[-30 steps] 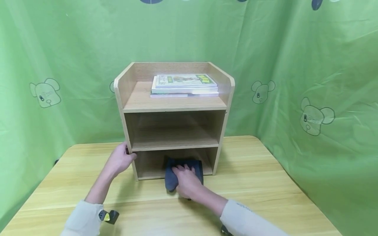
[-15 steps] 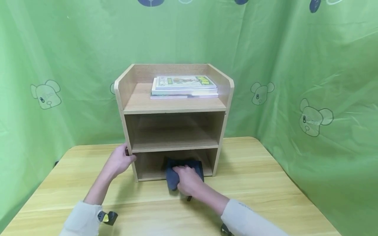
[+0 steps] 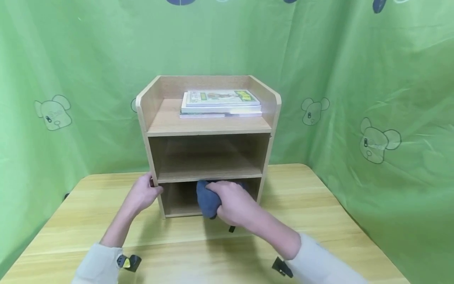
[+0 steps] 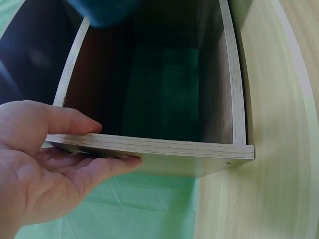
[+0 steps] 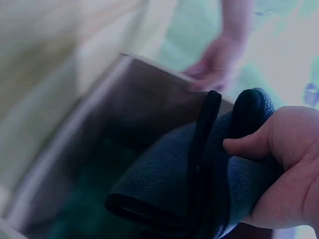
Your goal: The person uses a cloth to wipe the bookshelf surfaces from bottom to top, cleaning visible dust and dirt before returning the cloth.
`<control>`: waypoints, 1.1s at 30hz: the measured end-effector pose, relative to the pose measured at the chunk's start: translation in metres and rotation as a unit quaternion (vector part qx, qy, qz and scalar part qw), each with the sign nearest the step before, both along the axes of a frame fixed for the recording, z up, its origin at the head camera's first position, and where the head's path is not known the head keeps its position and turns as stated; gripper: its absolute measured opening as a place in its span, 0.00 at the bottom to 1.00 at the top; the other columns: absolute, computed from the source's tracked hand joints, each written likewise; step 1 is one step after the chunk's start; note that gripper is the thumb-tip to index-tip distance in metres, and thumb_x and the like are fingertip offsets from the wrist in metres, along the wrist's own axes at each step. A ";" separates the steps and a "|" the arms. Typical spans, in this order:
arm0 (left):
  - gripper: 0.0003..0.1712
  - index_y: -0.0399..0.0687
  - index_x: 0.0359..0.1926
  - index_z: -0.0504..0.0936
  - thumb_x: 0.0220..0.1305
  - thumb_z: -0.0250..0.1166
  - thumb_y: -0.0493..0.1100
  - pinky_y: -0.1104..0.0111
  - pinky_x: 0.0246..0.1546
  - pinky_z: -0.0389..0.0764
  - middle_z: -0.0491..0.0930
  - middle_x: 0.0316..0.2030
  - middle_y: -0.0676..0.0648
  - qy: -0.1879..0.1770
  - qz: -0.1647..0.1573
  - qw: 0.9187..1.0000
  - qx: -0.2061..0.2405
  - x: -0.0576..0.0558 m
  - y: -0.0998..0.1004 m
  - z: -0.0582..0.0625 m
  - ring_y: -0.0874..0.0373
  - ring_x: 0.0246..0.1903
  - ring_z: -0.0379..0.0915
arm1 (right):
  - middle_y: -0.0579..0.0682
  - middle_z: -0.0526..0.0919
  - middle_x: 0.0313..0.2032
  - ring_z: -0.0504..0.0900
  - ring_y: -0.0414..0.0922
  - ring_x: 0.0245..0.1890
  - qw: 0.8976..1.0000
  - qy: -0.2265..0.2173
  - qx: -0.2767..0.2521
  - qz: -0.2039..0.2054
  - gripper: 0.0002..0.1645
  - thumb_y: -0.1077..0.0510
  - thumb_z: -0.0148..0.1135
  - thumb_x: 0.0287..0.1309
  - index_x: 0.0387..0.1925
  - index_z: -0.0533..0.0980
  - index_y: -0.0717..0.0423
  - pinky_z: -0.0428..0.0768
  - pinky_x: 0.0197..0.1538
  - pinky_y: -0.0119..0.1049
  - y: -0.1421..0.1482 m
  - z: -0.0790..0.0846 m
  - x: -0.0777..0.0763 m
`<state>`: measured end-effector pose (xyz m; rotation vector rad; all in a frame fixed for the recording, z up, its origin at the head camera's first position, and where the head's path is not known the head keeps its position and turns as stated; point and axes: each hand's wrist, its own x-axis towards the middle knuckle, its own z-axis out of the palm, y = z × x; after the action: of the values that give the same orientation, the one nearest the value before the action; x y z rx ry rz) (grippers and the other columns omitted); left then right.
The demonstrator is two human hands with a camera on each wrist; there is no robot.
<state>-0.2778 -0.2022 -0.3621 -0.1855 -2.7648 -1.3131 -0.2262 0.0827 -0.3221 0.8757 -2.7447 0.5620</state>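
A small wooden shelf unit [image 3: 209,128] stands on the table with two compartments below its top. My left hand [image 3: 143,193] pinches the front edge of its left side panel [image 4: 164,148], thumb on one face and fingers on the other. My right hand [image 3: 235,205] grips a folded dark blue cloth [image 3: 207,200] in front of the lower compartment. Dark trim lines the cloth's edges in the right wrist view, where the thumb [image 5: 244,145] presses on its folds. Part of the cloth is hidden behind the right hand in the head view.
Several books [image 3: 221,103] lie stacked on the unit's top, between raised side walls. The wood-grain table [image 3: 312,221] extends around the unit. Green curtains [image 3: 227,39] with cartoon heads hang behind and to both sides.
My right hand has closed around the cloth and raised it from the front edge of the bottom board, bunching it. The left hand stays on the side panel.
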 end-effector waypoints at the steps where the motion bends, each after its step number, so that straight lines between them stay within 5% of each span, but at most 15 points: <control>1: 0.26 0.31 0.61 0.71 0.62 0.61 0.35 0.65 0.35 0.76 0.82 0.48 0.32 0.001 0.001 1.000 -0.001 0.000 0.000 0.000 0.49 0.39 0.76 | 0.51 0.87 0.51 0.84 0.47 0.47 1.000 0.008 -0.004 0.005 0.38 0.76 0.55 0.39 0.56 0.81 0.53 0.82 0.47 0.41 0.001 0.009 0.004; 6: 0.25 0.33 0.60 0.72 0.61 0.61 0.35 0.64 0.37 0.77 0.82 0.48 0.33 0.003 0.007 1.000 -0.009 0.000 0.001 0.001 0.48 0.42 0.76 | 0.53 0.84 0.57 0.82 0.50 0.57 0.998 0.057 -0.019 0.006 0.43 0.76 0.56 0.37 0.61 0.79 0.54 0.82 0.57 0.46 0.005 0.045 0.012; 11: 0.25 0.32 0.60 0.72 0.62 0.61 0.35 0.64 0.36 0.77 0.82 0.47 0.33 0.001 0.008 1.000 -0.005 0.000 0.002 0.001 0.48 0.41 0.76 | 0.53 0.83 0.58 0.80 0.51 0.58 0.994 0.103 -0.024 -0.019 0.43 0.75 0.57 0.38 0.62 0.78 0.54 0.81 0.58 0.49 0.015 0.056 -0.003; 21: 0.26 0.32 0.62 0.71 0.62 0.61 0.34 0.65 0.36 0.77 0.82 0.49 0.32 0.003 0.002 1.000 0.004 0.001 0.003 0.000 0.48 0.41 0.76 | 0.58 0.83 0.53 0.81 0.58 0.50 0.991 0.119 -0.018 -0.055 0.39 0.76 0.55 0.39 0.60 0.77 0.60 0.82 0.51 0.53 0.040 0.022 -0.037; 26: 0.25 0.32 0.60 0.72 0.62 0.61 0.34 0.64 0.34 0.76 0.82 0.45 0.34 0.007 0.006 1.000 0.002 0.001 0.002 0.000 0.48 0.39 0.76 | 0.62 0.80 0.57 0.78 0.64 0.50 0.991 0.107 0.030 -0.076 0.42 0.72 0.59 0.41 0.66 0.73 0.59 0.79 0.56 0.59 0.044 0.011 -0.039; 33: 0.26 0.33 0.62 0.72 0.63 0.61 0.35 0.55 0.46 0.81 0.81 0.53 0.29 0.007 0.001 1.000 0.007 0.002 0.000 -0.001 0.43 0.48 0.79 | 0.66 0.77 0.59 0.74 0.68 0.56 0.989 0.095 0.072 -0.086 0.48 0.71 0.61 0.39 0.70 0.69 0.56 0.70 0.64 0.65 0.047 0.001 -0.039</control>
<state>-0.2754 -0.2018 -0.3629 -0.1900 -2.7442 -1.3245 -0.2650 0.1298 -0.3209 0.6737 -2.6747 0.2387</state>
